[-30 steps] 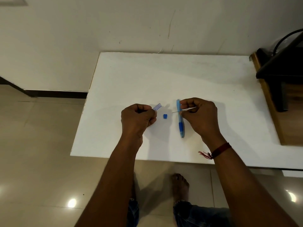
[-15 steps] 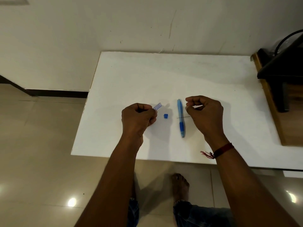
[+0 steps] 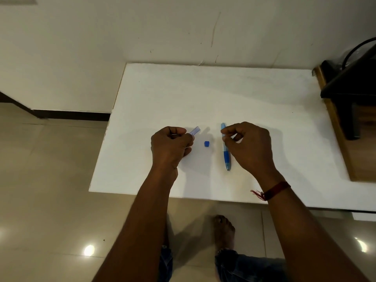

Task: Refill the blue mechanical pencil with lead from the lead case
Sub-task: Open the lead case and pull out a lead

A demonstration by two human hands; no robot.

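Observation:
The blue mechanical pencil (image 3: 226, 157) lies on the white table (image 3: 203, 94), tip pointing toward me. My right hand (image 3: 251, 147) hovers at its upper end, with thumb and forefinger curled against the barrel; I cannot tell whether they grip it. A thin dark lead (image 3: 223, 151) pokes out from under this hand, across the pencil. My left hand (image 3: 171, 147) is shut on the clear lead case (image 3: 195, 130), whose open end sticks out up and to the right. A small blue cap (image 3: 206, 143) sits on the table between my hands.
A wall runs along the table's far edge. To the right stands a wooden surface (image 3: 345, 159) holding a dark stand (image 3: 345, 92). The table's near edge is just below my wrists, with tiled floor and my feet beneath.
My right hand no longer pinches the lead in the air; the lead now lies low across the pencil. The fingers have moved to the pencil's upper end. My left hand has stayed still.

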